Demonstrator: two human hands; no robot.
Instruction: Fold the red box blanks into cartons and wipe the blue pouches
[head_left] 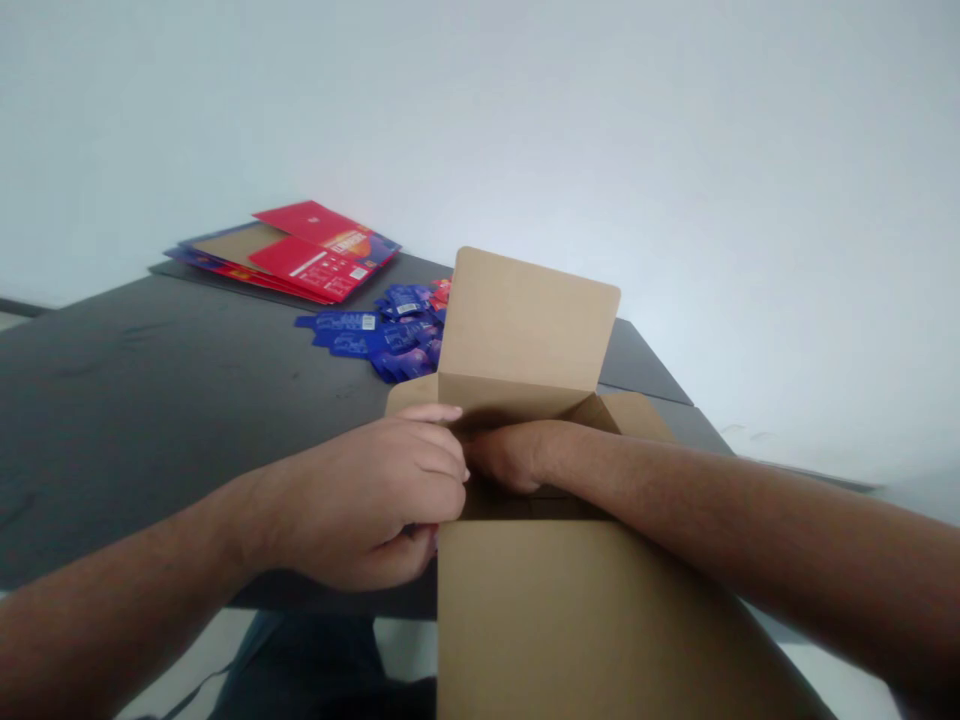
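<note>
A brown cardboard box [536, 610] stands in front of me with its top flaps folded outward. My left hand [394, 490] grips the left wall of the box, its fingers bent over the rim and the thumb on the outer side. My right hand [517, 455] reaches down inside the box. Its fingers are hidden in the shadow within, so what they touch does not show. The far flap [529, 320] stands up behind both hands.
Several flat blue and purple printed cartons [397, 335] lie in a pile beyond the box. Flattened red and blue boxes [322, 255] are stacked at the back left of the dark table [150, 400]. A pale wall [675, 150] rises behind.
</note>
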